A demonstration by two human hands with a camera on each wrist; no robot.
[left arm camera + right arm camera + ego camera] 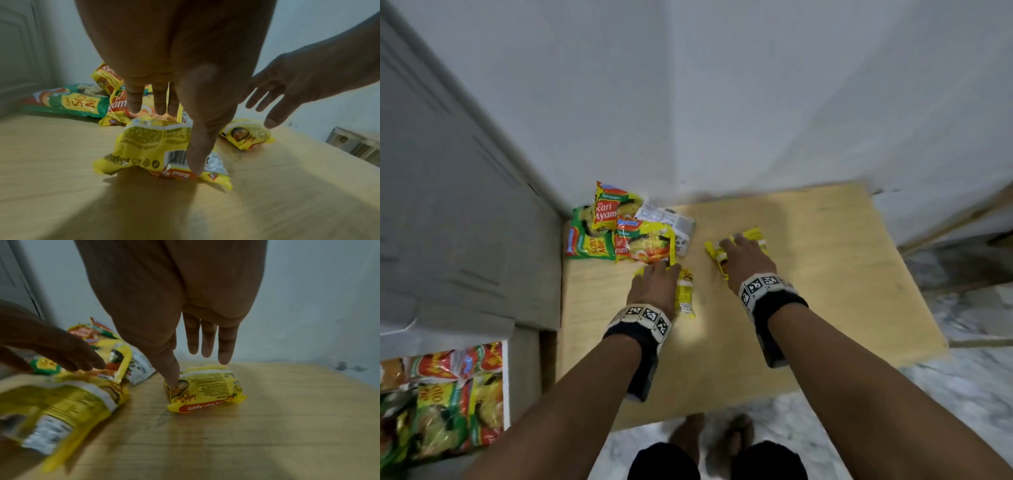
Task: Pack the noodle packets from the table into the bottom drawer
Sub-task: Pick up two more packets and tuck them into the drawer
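Two yellow noodle packets lie on the wooden table (808,301). My left hand (654,284) spans the nearer packet (148,146). Its thumb (195,165) sits on the near edge and its fingertips on the far edge, and the packet bows up between them. My right hand (744,255) is over the other yellow packet (211,391), thumb (172,379) touching its left end and straight fingers above its far edge. Several more packets (619,233) are heaped at the table's back left corner. The open bottom drawer (506,377) at lower left holds several packets.
A grey cabinet (448,205) stands along the table's left side, above the drawer. White walls close in behind the table. A white packet (671,219) lies at the right of the heap. The table's right half is bare wood. My feet (709,442) stand on marble floor.
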